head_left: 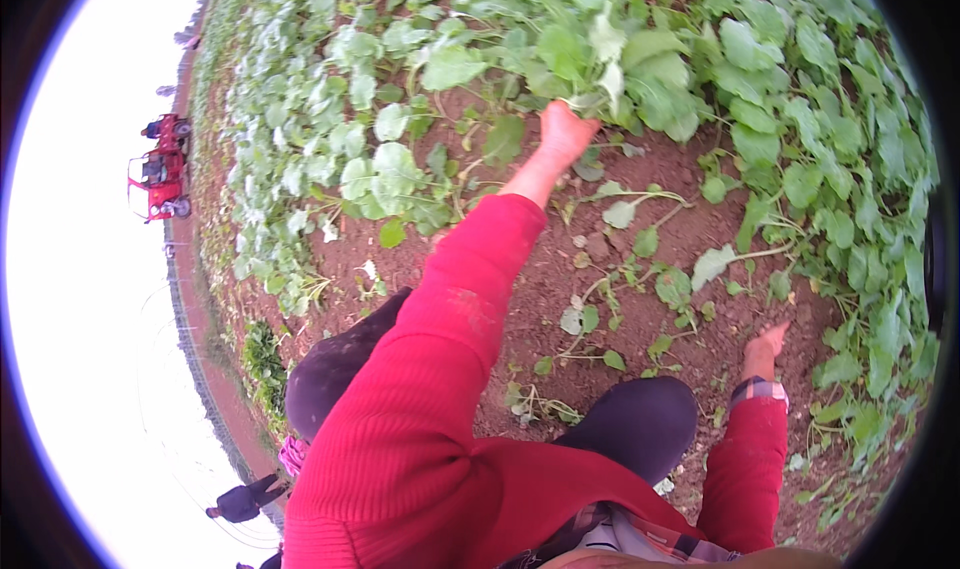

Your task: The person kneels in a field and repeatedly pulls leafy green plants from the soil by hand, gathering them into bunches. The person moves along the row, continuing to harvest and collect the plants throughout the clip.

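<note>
My left hand, at the end of a red knitted sleeve, is closed around the stems of a bunch of broad-leaved green plants. Its fingertips are hidden by the leaves. Lower down on the right, my right hand is over or on the brown soil, beside a dense row of the same leafy crop. How its fingers are set is too small to tell. Between my two arms, several thin plants with bent stems lie low on the soil.
My dark-clad knees are on either side of my left arm. A heap of greens and a pink cloth-like thing are at the left. Farther off are a red three-wheeled vehicle and a person in dark clothes.
</note>
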Motion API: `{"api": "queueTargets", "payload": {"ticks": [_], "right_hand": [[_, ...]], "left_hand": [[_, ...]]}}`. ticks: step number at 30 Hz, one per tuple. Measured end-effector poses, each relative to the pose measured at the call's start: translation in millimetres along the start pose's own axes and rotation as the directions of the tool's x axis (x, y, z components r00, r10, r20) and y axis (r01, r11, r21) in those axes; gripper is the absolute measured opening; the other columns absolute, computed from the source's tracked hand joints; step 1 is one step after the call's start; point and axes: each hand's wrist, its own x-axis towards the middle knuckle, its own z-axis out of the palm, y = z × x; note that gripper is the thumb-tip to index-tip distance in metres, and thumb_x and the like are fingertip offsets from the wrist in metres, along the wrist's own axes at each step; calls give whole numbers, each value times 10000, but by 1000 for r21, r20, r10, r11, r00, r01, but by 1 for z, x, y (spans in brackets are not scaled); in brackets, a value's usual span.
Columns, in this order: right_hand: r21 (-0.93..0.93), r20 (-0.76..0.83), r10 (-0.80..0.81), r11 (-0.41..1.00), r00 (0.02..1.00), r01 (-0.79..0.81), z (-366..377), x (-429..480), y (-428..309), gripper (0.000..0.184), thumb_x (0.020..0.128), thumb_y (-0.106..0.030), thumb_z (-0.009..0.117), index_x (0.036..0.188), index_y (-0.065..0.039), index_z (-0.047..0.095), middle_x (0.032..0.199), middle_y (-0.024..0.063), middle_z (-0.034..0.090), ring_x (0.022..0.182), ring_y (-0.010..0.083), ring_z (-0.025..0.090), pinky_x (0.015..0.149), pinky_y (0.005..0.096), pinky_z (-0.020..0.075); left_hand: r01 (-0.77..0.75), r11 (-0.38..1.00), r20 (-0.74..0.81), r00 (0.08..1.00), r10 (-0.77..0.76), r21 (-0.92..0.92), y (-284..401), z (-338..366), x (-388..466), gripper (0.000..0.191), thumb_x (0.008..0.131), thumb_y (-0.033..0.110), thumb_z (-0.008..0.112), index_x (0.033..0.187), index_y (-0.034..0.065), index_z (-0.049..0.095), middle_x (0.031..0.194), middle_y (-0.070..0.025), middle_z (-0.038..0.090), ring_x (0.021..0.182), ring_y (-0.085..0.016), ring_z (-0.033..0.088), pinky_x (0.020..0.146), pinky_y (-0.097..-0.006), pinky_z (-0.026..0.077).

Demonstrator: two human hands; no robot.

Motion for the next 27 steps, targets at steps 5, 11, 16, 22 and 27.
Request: {"api": "queueTargets", "payload": {"ticks": [5,11,16,22,27], "right_hand": [[0,161,-58,998,985,59,7,-6,12,469,820,-570,627,742,-108,600,629,3,550,492,140,457,434,299,363],[160,267,-139,982,954,98,6,9,6,393,878,-535,573,722,-176,540,570,-35,474,447,94,379,397,266,278],[161,490,-43,986,871,-41,-10,28,9,439,911,-547,495,651,-193,508,550,-48,518,447,94,445,424,250,306],[238,587,6,954,810,-180,-37,-24,-6,392,890,-506,541,893,-114,554,757,-8,600,706,162,579,648,317,457],[-284,429,-719,468,548,837,-51,-74,22,320,831,-261,675,1012,-6,606,789,66,649,677,179,606,661,332,498]], "left_hand": [[-20,975,-55,998,8,-222,24,-43,-24,385,632,159,794,970,11,685,918,-138,705,867,-239,681,810,-341,517],[43,738,122,991,54,-674,80,-128,-45,288,706,11,757,979,-21,671,1030,-144,672,940,-226,634,907,-336,483],[238,482,284,959,24,-843,78,-167,-43,180,773,127,752,904,25,682,848,-87,688,737,-207,662,631,-400,571],[375,479,432,902,11,-794,63,-176,-51,226,795,185,732,991,109,649,844,-36,659,742,-214,639,683,-495,521],[317,623,319,941,-113,-715,53,-185,-47,202,823,143,696,1004,66,653,913,-85,665,783,-237,652,734,-523,541]]}}
